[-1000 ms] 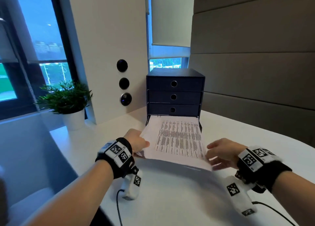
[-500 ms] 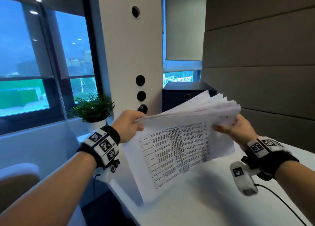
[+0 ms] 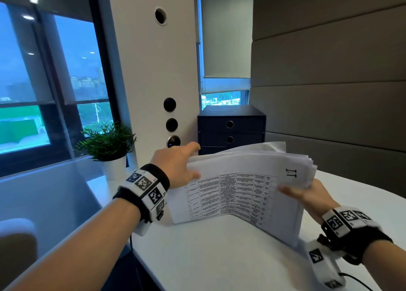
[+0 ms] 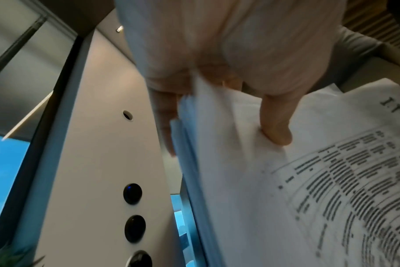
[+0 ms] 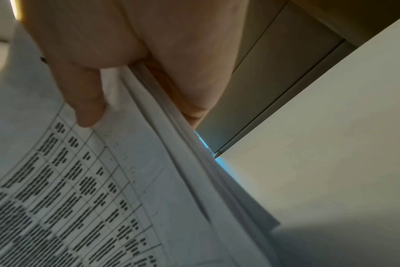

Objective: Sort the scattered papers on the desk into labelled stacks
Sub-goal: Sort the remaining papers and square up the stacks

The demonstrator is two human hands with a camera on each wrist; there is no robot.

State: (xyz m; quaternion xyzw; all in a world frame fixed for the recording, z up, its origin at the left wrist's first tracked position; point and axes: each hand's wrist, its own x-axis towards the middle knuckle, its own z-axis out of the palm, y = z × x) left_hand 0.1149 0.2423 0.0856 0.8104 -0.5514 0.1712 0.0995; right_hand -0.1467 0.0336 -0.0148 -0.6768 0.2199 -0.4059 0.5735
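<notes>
A thick bundle of white papers [image 3: 241, 194] with printed tables stands on its lower edge on the white desk [image 3: 219, 257], the front sheet marked "1.1" near its top right. My left hand [image 3: 175, 165] grips the bundle's left edge, thumb [image 4: 276, 126] on the front sheet [image 4: 286, 198] and fingers behind. On the other side my right hand [image 3: 305, 192] pinches the right edge, thumb [image 5: 87, 108] on the printed face [image 5: 80, 198] and the rest behind the fanned sheets. The sheets' top edges splay apart.
A dark blue drawer box [image 3: 230, 128] stands behind the papers against the white pillar [image 3: 153, 71]. A potted green plant [image 3: 107, 145] sits at the desk's far left corner. A padded wall [image 3: 329, 93] runs along the right. Black cables [image 3: 356, 279] trail from the wrist devices.
The papers went from lying flat in front of the drawer box to being lifted by both hands, then lowered so the bundle stands upright on its edge on the desk.
</notes>
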